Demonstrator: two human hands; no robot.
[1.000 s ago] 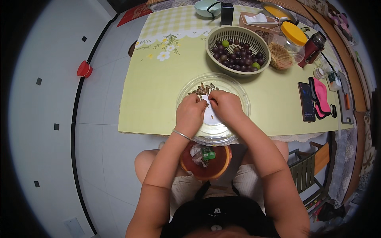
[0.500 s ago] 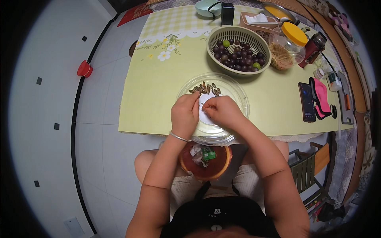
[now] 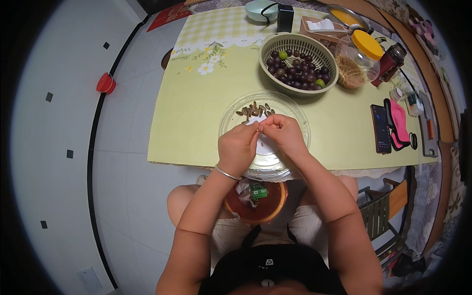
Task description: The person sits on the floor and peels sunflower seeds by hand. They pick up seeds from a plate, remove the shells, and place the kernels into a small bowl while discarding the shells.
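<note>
My left hand (image 3: 238,146) and my right hand (image 3: 281,132) meet fingertip to fingertip over a clear glass bowl (image 3: 229,116) on the yellow-green tablecloth. Together they pinch one small seed (image 3: 257,129), too small to see well. A little heap of striped sunflower seeds (image 3: 253,109) lies at the bowl's far side, on a white patch. A silver bracelet rings my left wrist. In my lap, under the table edge, sits an orange-brown bowl (image 3: 265,212) with scraps and a green wrapper in it.
A green basket (image 3: 297,43) of dark plums with a few green ones stands behind the bowl. To the right are a yellow-lidded jar (image 3: 356,59), a dark red bottle (image 3: 389,63), a phone (image 3: 380,128) and a pink case (image 3: 399,123). A red cup (image 3: 105,83) lies on the floor.
Both hands drew back from the seed heap toward me and came together over the middle of the glass bowl, fingertips now pinching a seed.
</note>
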